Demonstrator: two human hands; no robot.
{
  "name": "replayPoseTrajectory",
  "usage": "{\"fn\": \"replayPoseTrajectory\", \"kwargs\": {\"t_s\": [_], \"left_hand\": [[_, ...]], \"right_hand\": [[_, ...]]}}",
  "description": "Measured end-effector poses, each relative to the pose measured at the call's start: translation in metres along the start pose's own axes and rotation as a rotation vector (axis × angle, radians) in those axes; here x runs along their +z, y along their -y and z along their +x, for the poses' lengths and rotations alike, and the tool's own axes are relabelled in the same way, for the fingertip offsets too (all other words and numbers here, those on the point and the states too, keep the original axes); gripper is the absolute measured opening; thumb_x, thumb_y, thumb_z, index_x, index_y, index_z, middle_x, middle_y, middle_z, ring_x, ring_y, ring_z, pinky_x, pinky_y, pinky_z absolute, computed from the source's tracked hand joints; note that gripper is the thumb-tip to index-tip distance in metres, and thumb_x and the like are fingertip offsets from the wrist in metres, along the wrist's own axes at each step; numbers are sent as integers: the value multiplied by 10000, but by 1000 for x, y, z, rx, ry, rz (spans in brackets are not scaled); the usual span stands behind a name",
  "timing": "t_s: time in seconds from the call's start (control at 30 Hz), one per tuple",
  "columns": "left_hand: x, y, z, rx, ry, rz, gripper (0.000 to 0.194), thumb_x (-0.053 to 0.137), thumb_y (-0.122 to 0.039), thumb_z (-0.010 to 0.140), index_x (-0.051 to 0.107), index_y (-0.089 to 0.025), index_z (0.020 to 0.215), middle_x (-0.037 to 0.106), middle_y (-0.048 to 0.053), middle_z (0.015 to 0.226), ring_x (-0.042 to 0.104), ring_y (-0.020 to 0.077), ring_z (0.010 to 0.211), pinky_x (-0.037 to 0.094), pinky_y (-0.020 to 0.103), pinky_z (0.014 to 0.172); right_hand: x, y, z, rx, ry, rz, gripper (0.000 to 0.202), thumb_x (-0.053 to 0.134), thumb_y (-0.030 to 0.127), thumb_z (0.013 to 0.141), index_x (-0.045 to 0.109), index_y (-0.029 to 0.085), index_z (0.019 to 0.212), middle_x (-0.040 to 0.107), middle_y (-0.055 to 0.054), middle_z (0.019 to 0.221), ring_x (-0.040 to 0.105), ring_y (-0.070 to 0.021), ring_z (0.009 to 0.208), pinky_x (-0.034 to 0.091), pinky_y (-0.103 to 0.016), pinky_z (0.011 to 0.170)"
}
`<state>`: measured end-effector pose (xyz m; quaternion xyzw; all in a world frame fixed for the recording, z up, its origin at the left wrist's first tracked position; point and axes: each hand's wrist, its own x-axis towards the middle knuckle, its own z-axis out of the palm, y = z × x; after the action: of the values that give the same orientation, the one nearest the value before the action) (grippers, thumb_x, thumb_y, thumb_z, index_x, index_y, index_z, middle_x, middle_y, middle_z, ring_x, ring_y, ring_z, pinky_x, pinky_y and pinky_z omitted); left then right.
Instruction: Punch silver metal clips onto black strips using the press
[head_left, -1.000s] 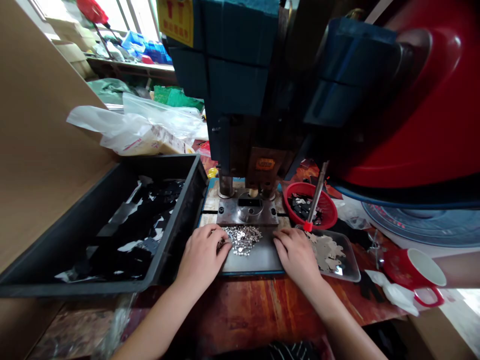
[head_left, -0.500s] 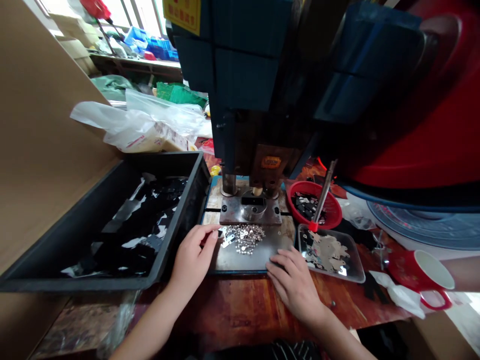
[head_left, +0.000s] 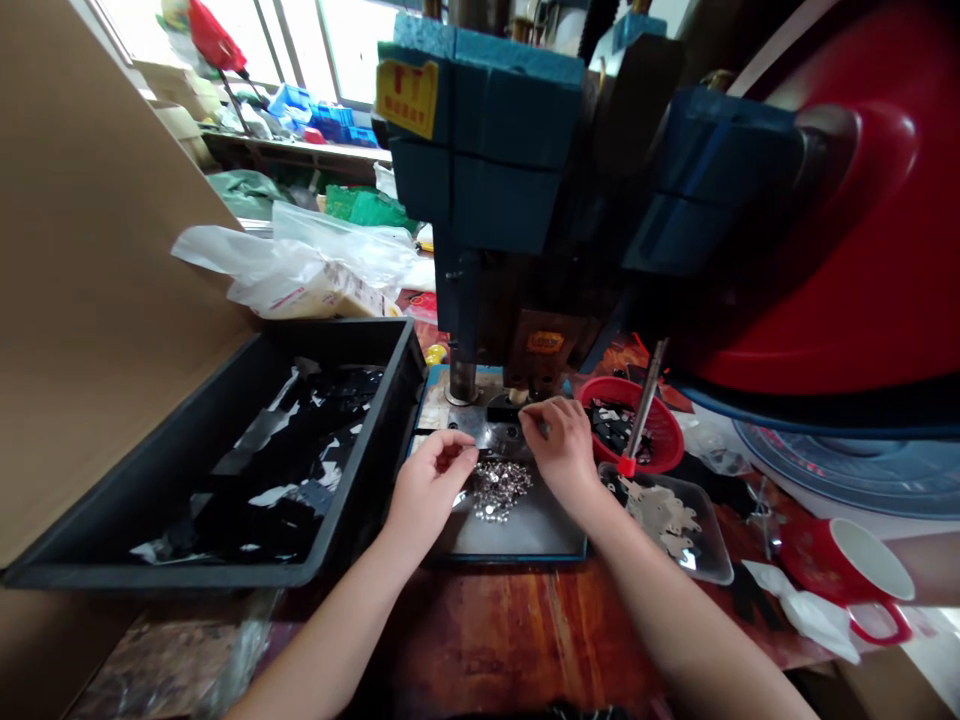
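My left hand is over the left side of the metal plate, thumb and fingertips pinched on a small dark piece. My right hand reaches to the die block under the blue press. Its fingers are curled together at the block's right side, and anything between them is too small to make out. Between and below the hands lies a pile of small shiny metal parts on the plate.
On the left stands a black crate with dark and white scraps. To the right are a red basket, a clear tray of flat metal pieces, a red mug and a thin rod. A large red wheel hangs above.
My right hand has moved up and inward from the plate's front right corner to the die block. My left hand has shifted slightly up and right. The view has tilted a little upward.
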<state>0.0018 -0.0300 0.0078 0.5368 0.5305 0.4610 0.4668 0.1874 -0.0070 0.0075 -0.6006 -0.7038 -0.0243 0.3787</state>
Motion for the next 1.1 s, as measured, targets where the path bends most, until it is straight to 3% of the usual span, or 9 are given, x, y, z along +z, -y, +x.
{"fn": "replayPoseTrajectory", "kwargs": {"t_s": [0.2, 0.3, 0.43, 0.57, 0.67, 0.83, 1.1], "left_hand": [[5, -2, 10, 14, -8, -38, 140, 623, -320, 746, 611, -203, 823, 659, -1, 759, 632, 170, 693, 522, 293, 624], [7, 1, 18, 55, -28, -36, 160, 623, -318, 747, 622, -199, 853, 674, 3, 780, 643, 171, 712, 525, 300, 661], [13, 1, 30, 133, -45, 52, 224, 605, -332, 777, 649, -191, 946, 686, 11, 824, 639, 161, 735, 507, 291, 709], [21, -5, 39, 231, -43, 253, 204, 553, -325, 821, 679, -196, 919, 702, 20, 835, 635, 170, 728, 500, 294, 691], [27, -9, 46, 310, -41, 378, 192, 533, -292, 833, 692, -204, 895, 715, 22, 891, 644, 187, 808, 495, 315, 761], [30, -9, 54, 344, -40, 429, 184, 548, -295, 823, 701, -203, 869, 713, 42, 910, 632, 220, 894, 464, 369, 846], [29, -9, 55, 351, -34, 447, 190, 537, -290, 826, 700, -199, 864, 712, 42, 899, 638, 211, 876, 480, 353, 819]], "right_hand": [[9, 4, 10, -83, 49, -147, 169, 559, 290, 863, 698, 229, 787, 634, -48, 768, 525, -220, 821, 396, -359, 761], [1, 5, 5, -187, 84, -137, 188, 529, 320, 886, 704, 255, 872, 641, -38, 830, 521, -216, 889, 363, -428, 913], [-6, 3, 0, -243, 115, -151, 207, 525, 363, 890, 680, 284, 1003, 652, -29, 967, 497, -240, 1041, 217, -518, 1060], [-5, -5, -2, -190, 94, -45, 256, 492, 341, 907, 641, 237, 1087, 641, -57, 1064, 518, -226, 1065, 315, -467, 1025], [-4, -11, -4, -162, 42, 35, 261, 458, 284, 917, 629, 211, 1100, 639, -73, 1060, 542, -213, 1029, 372, -437, 983], [-3, -14, -8, -195, 72, 11, 232, 502, 272, 894, 655, 267, 1067, 647, -48, 1069, 537, -223, 1064, 347, -474, 1004], [-3, -14, -4, -180, 102, 49, 238, 501, 297, 897, 658, 248, 1068, 649, -62, 1061, 553, -221, 1047, 390, -448, 975]]}}
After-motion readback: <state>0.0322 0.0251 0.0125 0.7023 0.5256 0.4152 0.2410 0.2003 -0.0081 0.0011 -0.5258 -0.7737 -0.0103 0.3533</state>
